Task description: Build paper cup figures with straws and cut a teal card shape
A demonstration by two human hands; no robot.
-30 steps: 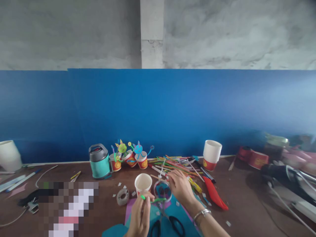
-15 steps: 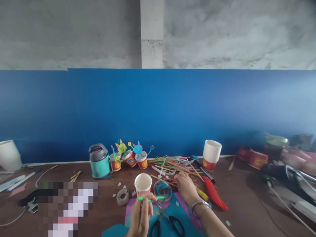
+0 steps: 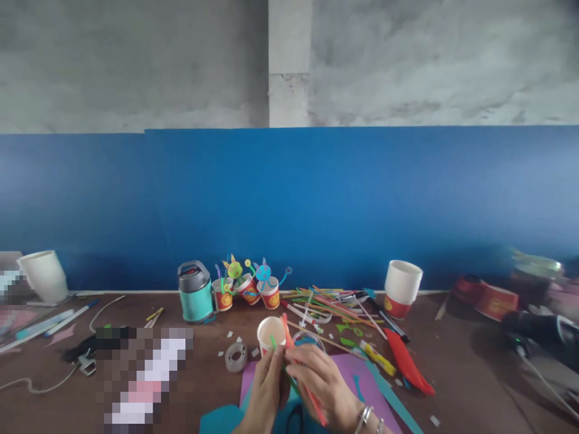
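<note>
My left hand (image 3: 266, 381) is closed on a thin green straw (image 3: 273, 342), whose tip shows above the fingers. Close beside it, my right hand (image 3: 323, 377) grips a longer orange-red straw (image 3: 286, 328) that slants from the cup down past the palm. Just behind both hands stands a white and red paper cup (image 3: 270, 330). Under them lie blue paper (image 3: 221, 419) and purple paper (image 3: 346, 367). Only a black handle of the scissors (image 3: 295, 417) shows below the hands. A clear tape roll (image 3: 236, 358) lies to the left.
Several paper cups with craft figures (image 3: 263, 272) stand at the back by a turquoise container (image 3: 196, 295). Loose straws (image 3: 328, 298) lie in a pile at the back right, near stacked cups (image 3: 401, 286), a yellow marker (image 3: 377, 357) and a red pouch-like object (image 3: 407, 361).
My right hand has come back from the pile of straws to my left hand, bringing an orange-red straw. The green straw has turned from level to steep. The view has shifted slightly left.
</note>
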